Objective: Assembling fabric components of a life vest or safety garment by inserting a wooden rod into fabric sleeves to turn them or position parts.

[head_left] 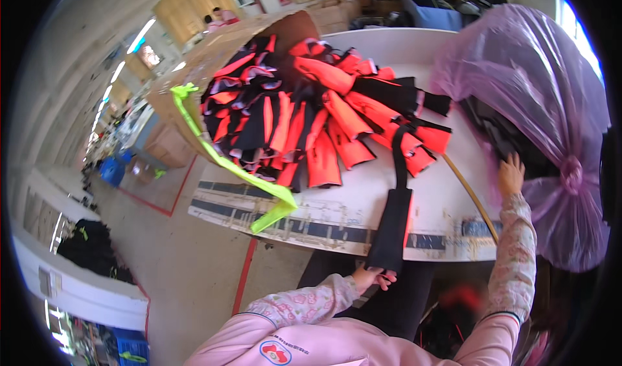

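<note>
At the table's front edge, my left hand (374, 278) is closed on the lower end of a black fabric piece (390, 227) with an orange edge. A narrow black strap runs up from this piece toward the heap. My right hand (510, 173) is at the opening of a purple plastic bag (528, 74), its fingers stretched out against black material (495, 133) inside. Whether those fingertips grip anything is hard to make out. A large heap of orange and black fabric pieces (282, 123) covers the far left and middle of the table.
The white table (447, 201) has worn dark tape along its front edge. A neon yellow strip (227, 162) hangs over its left side, beside a cardboard sheet (172, 110). A thin yellowish rod or strip (470, 197) lies near my right forearm. Black goods (91, 252) lie at left.
</note>
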Demonstrator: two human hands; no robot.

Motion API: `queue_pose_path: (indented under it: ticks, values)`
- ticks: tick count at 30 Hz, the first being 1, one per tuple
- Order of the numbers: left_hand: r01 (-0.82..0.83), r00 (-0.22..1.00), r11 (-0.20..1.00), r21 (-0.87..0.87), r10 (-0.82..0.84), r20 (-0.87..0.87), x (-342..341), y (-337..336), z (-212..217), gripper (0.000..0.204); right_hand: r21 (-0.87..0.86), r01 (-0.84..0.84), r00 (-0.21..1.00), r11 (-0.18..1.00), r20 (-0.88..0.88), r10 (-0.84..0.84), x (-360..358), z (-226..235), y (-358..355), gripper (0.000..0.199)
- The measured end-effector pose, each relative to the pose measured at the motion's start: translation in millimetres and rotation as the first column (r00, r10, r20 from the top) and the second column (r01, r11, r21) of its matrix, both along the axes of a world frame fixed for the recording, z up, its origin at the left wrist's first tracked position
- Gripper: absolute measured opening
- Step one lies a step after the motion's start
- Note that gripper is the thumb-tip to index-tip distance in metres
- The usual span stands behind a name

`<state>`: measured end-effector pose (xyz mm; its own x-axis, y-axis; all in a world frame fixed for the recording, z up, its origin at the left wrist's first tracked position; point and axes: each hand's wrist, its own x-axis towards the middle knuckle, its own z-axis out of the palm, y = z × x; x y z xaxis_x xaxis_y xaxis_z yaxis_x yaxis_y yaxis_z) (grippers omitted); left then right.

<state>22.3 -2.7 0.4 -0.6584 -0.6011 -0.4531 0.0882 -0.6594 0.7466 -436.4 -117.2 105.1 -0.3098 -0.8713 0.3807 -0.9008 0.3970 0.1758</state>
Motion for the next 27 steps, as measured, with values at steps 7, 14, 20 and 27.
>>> queue_pose_path:
  ticks: [7, 14, 20, 27]
  values:
    - [-0.050, 0.998, 0.998, 0.040, 0.048, 0.041, -1.8, -1.4, 22.7, 0.028, -0.247, -0.188, 0.981, 0.951, -0.097, 0.169, 40.9, 33.9, 2.5, 0.022]
    - [-0.021, 0.999, 0.985, 0.170, 0.027, -0.030, -15.9, -7.9, 72.3, 0.030, -0.790, -0.026, 0.638, 0.613, 0.459, 0.619, 119.0, 92.3, 76.6, 0.034]
    - [-0.080, 0.992, 0.989, 0.124, 0.090, -0.084, -21.5, -25.3, 101.7, 0.033, -0.868, -0.011, 0.130, 0.496, 0.491, 0.861, 229.8, 114.3, 170.0, 0.048]
    - [-0.036, 0.968, 0.973, 0.230, 0.092, -0.234, -24.0, -26.7, 73.0, 0.017, -0.808, -0.489, 0.107, 0.328, 0.318, 0.942, 266.7, 101.2, 198.1, 0.036]
